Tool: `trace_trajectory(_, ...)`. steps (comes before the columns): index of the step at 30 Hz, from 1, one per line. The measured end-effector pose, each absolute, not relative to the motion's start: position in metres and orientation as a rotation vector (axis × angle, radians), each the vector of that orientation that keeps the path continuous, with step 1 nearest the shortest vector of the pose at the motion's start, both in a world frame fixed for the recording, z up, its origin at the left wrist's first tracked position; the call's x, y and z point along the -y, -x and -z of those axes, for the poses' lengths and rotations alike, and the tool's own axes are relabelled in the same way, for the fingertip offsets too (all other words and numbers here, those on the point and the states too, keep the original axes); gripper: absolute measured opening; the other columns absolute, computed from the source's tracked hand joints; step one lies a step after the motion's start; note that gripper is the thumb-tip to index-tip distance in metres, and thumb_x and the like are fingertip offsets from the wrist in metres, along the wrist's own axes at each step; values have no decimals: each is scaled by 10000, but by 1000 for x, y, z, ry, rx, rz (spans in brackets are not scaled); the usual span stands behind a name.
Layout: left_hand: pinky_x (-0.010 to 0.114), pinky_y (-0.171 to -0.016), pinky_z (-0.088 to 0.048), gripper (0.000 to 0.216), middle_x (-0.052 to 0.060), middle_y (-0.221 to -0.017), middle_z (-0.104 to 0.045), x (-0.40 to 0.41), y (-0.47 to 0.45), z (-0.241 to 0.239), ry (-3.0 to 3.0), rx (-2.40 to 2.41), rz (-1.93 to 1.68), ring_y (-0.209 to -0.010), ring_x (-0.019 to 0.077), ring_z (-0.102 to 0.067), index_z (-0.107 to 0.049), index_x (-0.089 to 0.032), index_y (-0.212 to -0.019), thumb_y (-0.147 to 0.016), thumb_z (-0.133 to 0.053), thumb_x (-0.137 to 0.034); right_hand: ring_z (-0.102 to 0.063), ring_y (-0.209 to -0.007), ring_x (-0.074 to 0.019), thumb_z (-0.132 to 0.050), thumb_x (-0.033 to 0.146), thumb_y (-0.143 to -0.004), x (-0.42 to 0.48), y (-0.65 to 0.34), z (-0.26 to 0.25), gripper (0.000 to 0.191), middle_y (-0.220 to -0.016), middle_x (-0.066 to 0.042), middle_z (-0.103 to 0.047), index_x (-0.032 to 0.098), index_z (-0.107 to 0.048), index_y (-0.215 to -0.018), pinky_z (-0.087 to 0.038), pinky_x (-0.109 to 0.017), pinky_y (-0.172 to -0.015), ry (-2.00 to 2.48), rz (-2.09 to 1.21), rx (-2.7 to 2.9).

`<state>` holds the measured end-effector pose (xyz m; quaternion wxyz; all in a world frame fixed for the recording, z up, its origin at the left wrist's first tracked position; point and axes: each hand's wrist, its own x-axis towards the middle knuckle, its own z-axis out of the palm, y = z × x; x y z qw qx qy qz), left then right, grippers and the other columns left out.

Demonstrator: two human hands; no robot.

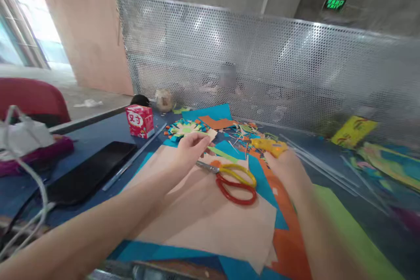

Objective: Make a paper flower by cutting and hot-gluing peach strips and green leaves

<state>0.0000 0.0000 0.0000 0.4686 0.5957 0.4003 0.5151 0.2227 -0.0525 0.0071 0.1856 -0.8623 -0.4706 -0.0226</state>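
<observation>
My left hand [189, 151] pinches a small cream piece of paper [212, 134] between thumb and fingers. Just behind it lies a layered paper flower [185, 128] in green, cream, blue and orange. In my right hand [287, 167] is a yellow glue gun [269, 145], its nozzle pointing left. Scissors [236, 182] with one yellow and one red handle rest on a pale pink sheet [197, 223] between my forearms, blades towards my left hand. A green paper strip [223, 154] runs beyond them.
Cut paper scraps [244, 134] litter the table's far side. To the left are a phone [93, 170], a pink box [139, 121] and a white cable [39, 183]. Clear glue sticks [323, 166] lie right. A perforated metal screen [203, 52] stands behind, with a person beyond it.
</observation>
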Motion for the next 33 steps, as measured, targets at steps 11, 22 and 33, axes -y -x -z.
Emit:
trace_trajectory(11, 158, -393, -366, 179, 31, -733, -659, -23, 17, -7, -1323, -1055, -1432, -559, 127, -626, -568, -148, -701, -678, -558, -325, -590, -841, -336, -420, 438, -747, 43, -203, 4, 442, -870, -221, -617, 76, -595, -930, -441, -396, -634, 2511, 133, 1311)
trace_trajectory(22, 237, -564, -498, 142, 56, -740, -666, -40, 29, 1, -1282, -1076, -1510, -682, 182, -648, -571, -140, -684, -658, -577, -279, -564, -752, -225, -442, 359, -757, 67, -143, -8, 212, -817, -87, -610, 182, -558, -774, -340, -289, -579, 1940, 84, 2235)
trace_trajectory(33, 276, -610, -509, 172, 41, -745, -662, -55, 29, 18, -1412, -1027, -1489, -674, 187, -648, -578, -161, -715, -678, -563, -328, -551, -727, -202, -465, 370, -759, 65, -152, -3, 198, -827, -67, -600, 189, -545, -767, -336, -271, -574, 1884, -33, 2248)
